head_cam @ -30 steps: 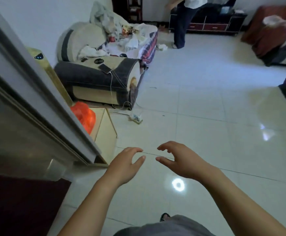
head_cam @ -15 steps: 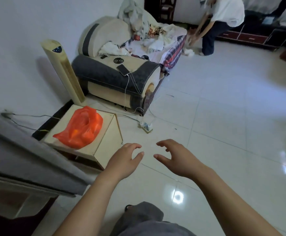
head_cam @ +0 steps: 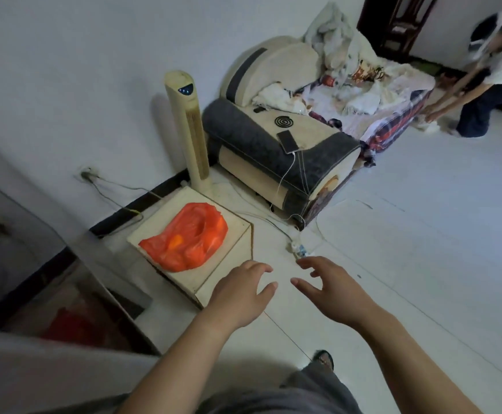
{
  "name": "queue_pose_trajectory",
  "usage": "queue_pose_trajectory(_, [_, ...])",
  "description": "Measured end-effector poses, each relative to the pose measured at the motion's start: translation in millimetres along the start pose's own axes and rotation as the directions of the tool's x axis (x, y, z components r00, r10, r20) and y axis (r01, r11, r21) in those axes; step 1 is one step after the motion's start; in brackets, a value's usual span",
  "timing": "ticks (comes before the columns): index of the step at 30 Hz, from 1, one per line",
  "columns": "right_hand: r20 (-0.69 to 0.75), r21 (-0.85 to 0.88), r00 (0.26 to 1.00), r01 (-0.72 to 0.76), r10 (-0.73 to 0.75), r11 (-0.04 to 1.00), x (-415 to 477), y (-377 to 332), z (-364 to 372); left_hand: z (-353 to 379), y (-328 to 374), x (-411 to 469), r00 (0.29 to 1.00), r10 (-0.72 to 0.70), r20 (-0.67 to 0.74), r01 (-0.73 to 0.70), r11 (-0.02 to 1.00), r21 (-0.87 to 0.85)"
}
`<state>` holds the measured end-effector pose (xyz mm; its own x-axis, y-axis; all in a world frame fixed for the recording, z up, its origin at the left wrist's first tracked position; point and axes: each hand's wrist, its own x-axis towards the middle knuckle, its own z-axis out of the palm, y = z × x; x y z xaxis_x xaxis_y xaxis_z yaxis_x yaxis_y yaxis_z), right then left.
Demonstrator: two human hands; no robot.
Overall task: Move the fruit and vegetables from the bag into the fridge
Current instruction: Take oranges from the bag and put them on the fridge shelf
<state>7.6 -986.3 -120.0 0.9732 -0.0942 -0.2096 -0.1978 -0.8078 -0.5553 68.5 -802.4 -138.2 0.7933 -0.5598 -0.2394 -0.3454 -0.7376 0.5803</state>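
An orange plastic bag [head_cam: 185,237] is seen lying on a low cream cabinet [head_cam: 239,227], with rounded orange shapes showing through the film. Both hands are held out over the white tiled floor [head_cam: 423,264], just beside the cabinet's near corner: the left hand [head_cam: 239,294] and the right hand [head_cam: 330,286] are kept apart, fingers loosely spread, and nothing is held. A cream tower fan [head_cam: 188,127] is stood against the wall behind the cabinet, next to a cluttered sofa [head_cam: 273,150] on whose armrest a phone [head_cam: 288,141] is laid. A grey fridge door [head_cam: 49,375] is seen at lower left. A blurred person [head_cam: 494,85] is bent toward the sofa's far end.
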Motion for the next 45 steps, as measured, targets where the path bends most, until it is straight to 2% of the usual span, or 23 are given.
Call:
queue_pose_trajectory(4, [0.139,0.01,0.975,0.171,-0.171,0.985,75.2,-13.9,-2.3,-13.3,-24.3,19.1,0.98,-0.175,-0.099,0.17,0.984,-0.062])
queue_pose_trajectory(7, [0.231,0.028,0.931,0.285,-0.284,0.958,133.2,-21.0,-6.5,-24.4,-42.5,39.7,0.932,-0.331,-0.151,0.313,0.941,-0.13])
queue_pose_trajectory(13, [0.366,0.053,0.816,0.461,-0.446,0.886,245.0,-17.6,-25.0,-46.1,-57.0,88.5,0.778,-0.592,-0.21,0.518,0.794,-0.319])
queue_pose_trajectory(16, [0.458,0.028,0.746,0.531,-0.483,0.847,292.5,-15.9,-26.3,-49.2,-70.4,103.4,0.678,-0.715,-0.171,0.549,0.648,-0.528])
queue_pose_trajectory(18, [0.514,0.0,0.708,0.565,-0.485,0.825,317.3,-19.5,-22.9,-50.4,-82.1,108.0,0.614,-0.774,-0.155,0.587,0.579,-0.565])
queue_pose_trajectory(21, [0.568,0.004,0.655,0.603,-0.498,0.798,347.3,-30.2,-11.7,-58.5,-105.2,108.7,0.545,-0.81,-0.215,0.574,0.548,-0.609])
queue_pose_trajectory(23, [0.591,0.014,0.635,0.609,-0.498,0.793,367.6,-39.9,-1.0,-68.0,-127.4,109.4,0.481,-0.839,-0.255,0.595,0.526,-0.607])
queue_pose_trajectory(25, [0.612,0.007,0.61,0.632,-0.503,0.775,384.3,-53.0,9.8,-77.4,-151.5,112.1,0.445,-0.852,-0.274,0.623,0.515,-0.589])
queue_pose_trajectory(27, [0.602,0.01,0.611,0.639,-0.515,0.769,399.6,-67.9,19.7,-87.2,-176.2,119.7,0.47,-0.847,-0.248,0.637,0.52,-0.568])
queue_pose_trajectory(31, [0.58,0.016,0.657,0.582,-0.482,0.813,425.4,-93.2,35.1,-106.4,-214.4,142.9,0.511,-0.835,-0.206,0.637,0.528,-0.562])
queue_pose_trajectory(37, [0.645,-0.038,0.655,0.543,-0.394,0.839,470.9,-104.8,73.7,-116.0,-260.9,163.4,0.496,-0.85,-0.175,0.678,0.505,-0.534])
queue_pose_trajectory(40, [0.701,-0.043,0.611,0.55,-0.367,0.834,493.6,-115.2,99.1,-110.1,-279.4,163.1,0.421,-0.889,-0.18,0.704,0.446,-0.552])
queue_pose_trajectory(45, [0.803,0.002,0.446,0.661,-0.395,0.751,538.8,-134.2,147.5,-74.8,-294.3,167.3,0.171,-0.971,-0.167,0.691,0.239,-0.682])
